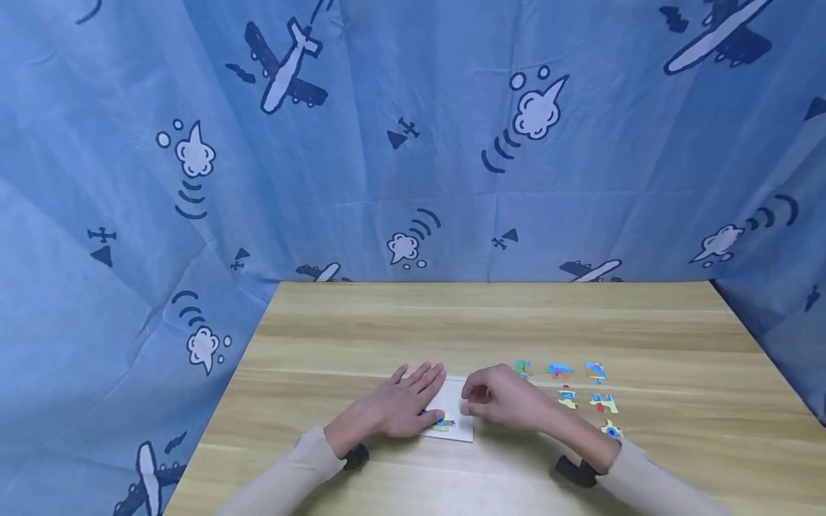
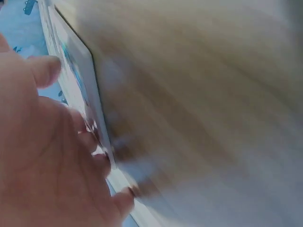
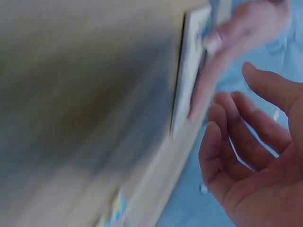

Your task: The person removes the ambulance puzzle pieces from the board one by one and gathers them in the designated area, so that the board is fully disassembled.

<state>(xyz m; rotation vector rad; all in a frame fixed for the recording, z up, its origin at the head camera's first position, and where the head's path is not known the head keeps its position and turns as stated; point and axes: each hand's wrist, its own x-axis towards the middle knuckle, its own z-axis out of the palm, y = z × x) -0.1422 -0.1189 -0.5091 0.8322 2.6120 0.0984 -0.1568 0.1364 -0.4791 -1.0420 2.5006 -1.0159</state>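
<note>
A white puzzle board lies on the table, with colourful jigsaw pieces on its lower part. My left hand rests over the board's left side, fingers extended and thumb by those pieces; the palm hides part of them. Just off the board's right edge hovers my right hand. Its fingers curl loosely and the thumb stands apart from them. In the right wrist view, nothing is visible between the fingers of the right hand, and the board appears beyond them under the left hand.
Several loose jigsaw pieces are spread on the wooden table to the right of the board, some beyond the right forearm. One yellow piece with a blue round lies close to the right wrist. A blue airplane-print curtain hangs behind the table.
</note>
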